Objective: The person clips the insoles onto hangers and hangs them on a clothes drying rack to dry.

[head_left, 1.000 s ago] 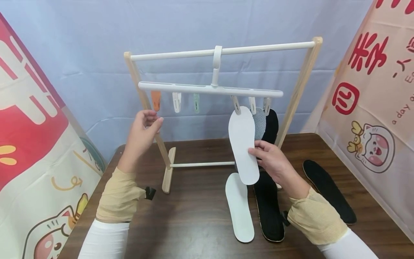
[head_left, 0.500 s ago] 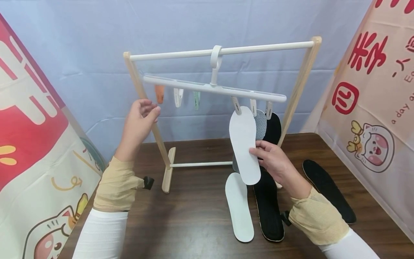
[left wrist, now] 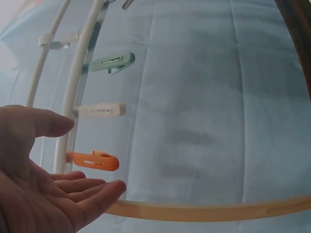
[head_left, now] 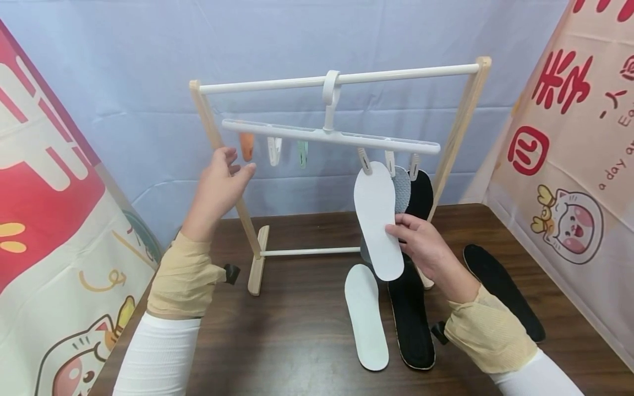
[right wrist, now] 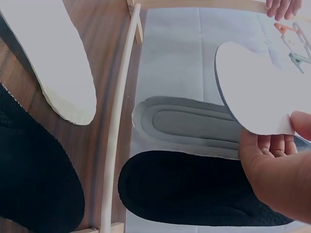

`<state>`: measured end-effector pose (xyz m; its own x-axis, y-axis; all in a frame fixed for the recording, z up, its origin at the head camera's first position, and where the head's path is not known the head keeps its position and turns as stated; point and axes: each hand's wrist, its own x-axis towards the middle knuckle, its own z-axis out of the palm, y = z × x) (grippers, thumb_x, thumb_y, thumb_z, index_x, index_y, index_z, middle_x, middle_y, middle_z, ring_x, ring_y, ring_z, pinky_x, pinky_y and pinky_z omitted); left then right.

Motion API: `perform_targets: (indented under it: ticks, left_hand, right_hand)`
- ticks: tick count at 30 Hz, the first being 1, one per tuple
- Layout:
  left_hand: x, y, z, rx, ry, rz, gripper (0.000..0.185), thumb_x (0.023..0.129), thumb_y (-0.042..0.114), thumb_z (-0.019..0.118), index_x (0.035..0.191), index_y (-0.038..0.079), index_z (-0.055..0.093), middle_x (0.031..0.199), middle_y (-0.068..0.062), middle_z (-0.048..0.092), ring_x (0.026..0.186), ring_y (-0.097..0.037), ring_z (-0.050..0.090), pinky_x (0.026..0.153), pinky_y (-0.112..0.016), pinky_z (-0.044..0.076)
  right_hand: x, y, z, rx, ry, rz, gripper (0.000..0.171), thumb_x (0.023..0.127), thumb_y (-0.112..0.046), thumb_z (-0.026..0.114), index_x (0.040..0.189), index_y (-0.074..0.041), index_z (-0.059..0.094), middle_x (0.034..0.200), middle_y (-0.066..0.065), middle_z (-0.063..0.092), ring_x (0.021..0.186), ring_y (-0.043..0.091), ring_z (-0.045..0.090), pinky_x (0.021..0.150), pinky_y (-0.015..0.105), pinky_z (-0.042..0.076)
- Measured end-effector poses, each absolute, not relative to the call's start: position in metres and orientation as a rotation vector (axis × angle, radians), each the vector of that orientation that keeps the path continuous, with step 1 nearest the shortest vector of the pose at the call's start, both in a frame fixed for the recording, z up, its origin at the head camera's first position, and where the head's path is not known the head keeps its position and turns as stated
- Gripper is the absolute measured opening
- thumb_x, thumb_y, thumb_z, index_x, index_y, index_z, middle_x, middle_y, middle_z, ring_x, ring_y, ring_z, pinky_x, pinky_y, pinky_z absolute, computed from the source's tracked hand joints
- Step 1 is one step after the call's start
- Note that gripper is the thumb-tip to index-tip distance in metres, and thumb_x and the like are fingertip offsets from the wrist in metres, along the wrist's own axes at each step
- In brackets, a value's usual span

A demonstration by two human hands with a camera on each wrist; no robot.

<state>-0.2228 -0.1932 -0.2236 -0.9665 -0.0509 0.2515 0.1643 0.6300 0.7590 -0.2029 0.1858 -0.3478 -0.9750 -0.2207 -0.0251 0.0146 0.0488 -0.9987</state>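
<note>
- Two hands are up at the small wooden drying rack [head_left: 460, 126] — the left hand [head_left: 218, 187] has gone from loosely curled a second ago to spread and flat, holding nothing, just beside the small orange plastic clip [head_left: 246, 146].
- The long white plastic clip hanger [head_left: 329, 135] has tipped within the last second: its end above the left hand has risen, while the end above the right hand [head_left: 421, 247] sits lower.
- The right hand still pinches the flat white foam insole [head_left: 377, 217] by its edge, thumb in front, fingers behind; the insole hangs from a clip, with a grey insole [head_left: 402, 190] and a black one [head_left: 421, 195] clipped just behind it.
- By my judgement the hanger is being steadied, with the empty clips waiting.
- Below the right hand, on the dark wooden desk [head_left: 297, 341], lie another white insole [head_left: 366, 316] and two black ones.
</note>
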Motion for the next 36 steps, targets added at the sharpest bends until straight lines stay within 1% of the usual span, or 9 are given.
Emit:
perform_targets:
  ticks: [4,7,13,17,19,21,25,30,36]
  left_hand:
    - [-0.223,-0.190,-0.220,-0.087,-2.609,-1.244,0.074,0.101,0.036,0.058,0.156,-0.001,0.022,0.159,-0.023,0.035,0.143,-0.036,0.042,0.113,-0.050,0.038]
    - [-0.224,-0.189,-0.218,-0.082,-2.576,-1.267,0.074,0.102,0.036,0.056,0.156,0.000,0.021,0.158,-0.023,0.037,0.143,-0.035,0.043,0.113,-0.050,0.039]
    - [-0.225,-0.189,-0.218,-0.071,-2.517,-1.325,0.065,0.105,0.035,0.051,0.155,0.002,0.027,0.151,-0.022,0.048,0.137,-0.033,0.050,0.109,-0.049,0.043]
    - [-0.226,-0.187,-0.218,-0.084,-2.483,-1.354,0.056,0.107,0.033,0.046,0.151,-0.001,0.035,0.142,-0.021,0.055,0.124,-0.032,0.059,0.103,-0.044,0.048]
    - [-0.227,-0.186,-0.218,-0.098,-2.465,-1.359,0.048,0.109,0.032,0.043,0.142,-0.002,0.044,0.130,-0.020,0.061,0.114,-0.030,0.063,0.100,-0.041,0.051]
    - [-0.228,-0.185,-0.218,-0.119,-2.451,-1.349,0.043,0.110,0.035,0.040,0.125,-0.003,0.053,0.117,-0.019,0.062,0.105,-0.027,0.063,0.097,-0.039,0.053]
    - [-0.229,-0.185,-0.219,-0.167,-2.435,-1.335,0.044,0.110,0.039,0.037,0.099,-0.001,0.052,0.097,-0.016,0.058,0.094,-0.023,0.061,0.092,-0.039,0.055]
    - [-0.230,-0.186,-0.220,-0.177,-2.431,-1.368,0.040,0.111,0.037,0.036,0.098,0.002,0.051,0.091,-0.013,0.056,0.089,-0.021,0.062,0.088,-0.037,0.057]
    - [-0.230,-0.187,-0.221,-0.214,-2.430,-1.447,0.037,0.110,0.036,0.038,0.099,0.003,0.051,0.087,-0.010,0.055,0.085,-0.017,0.060,0.087,-0.033,0.057]
  right_hand:
    - [-0.204,0.188,-0.348,-0.204,2.152,-2.043,0.042,0.104,-0.020,0.057,0.135,0.008,0.048,0.106,-0.008,0.066,0.101,0.006,0.063,0.089,0.024,0.050]
    - [-0.204,0.190,-0.348,-0.199,2.165,-2.033,0.043,0.105,-0.020,0.056,0.137,0.007,0.047,0.109,-0.008,0.065,0.102,0.007,0.063,0.089,0.025,0.050]
    - [-0.205,0.190,-0.347,-0.206,2.179,-2.001,0.046,0.105,-0.022,0.056,0.139,0.008,0.046,0.113,-0.003,0.063,0.104,0.009,0.062,0.092,0.029,0.049]
    - [-0.204,0.189,-0.347,-0.213,2.195,-1.984,0.047,0.105,-0.023,0.056,0.139,0.008,0.046,0.114,-0.002,0.062,0.104,0.009,0.061,0.093,0.030,0.048]
    - [-0.204,0.189,-0.347,-0.221,2.189,-1.988,0.048,0.105,-0.022,0.057,0.140,0.008,0.045,0.112,-0.003,0.062,0.103,0.008,0.062,0.092,0.029,0.049]
    - [-0.204,0.189,-0.347,-0.228,2.178,-1.995,0.048,0.104,-0.021,0.057,0.140,0.009,0.044,0.111,-0.003,0.063,0.102,0.008,0.062,0.090,0.027,0.050]
    - [-0.203,0.188,-0.349,-0.220,2.166,-1.981,0.049,0.104,-0.021,0.058,0.141,0.008,0.044,0.111,-0.002,0.064,0.101,0.008,0.064,0.088,0.028,0.052]
    - [-0.203,0.186,-0.355,-0.212,2.214,-1.903,0.048,0.103,-0.021,0.060,0.140,0.007,0.046,0.118,0.006,0.064,0.102,0.012,0.066,0.091,0.036,0.053]
    - [-0.204,0.181,-0.363,-0.268,2.339,-1.780,0.044,0.103,-0.018,0.059,0.136,0.010,0.050,0.125,0.022,0.063,0.103,0.016,0.066,0.093,0.036,0.053]
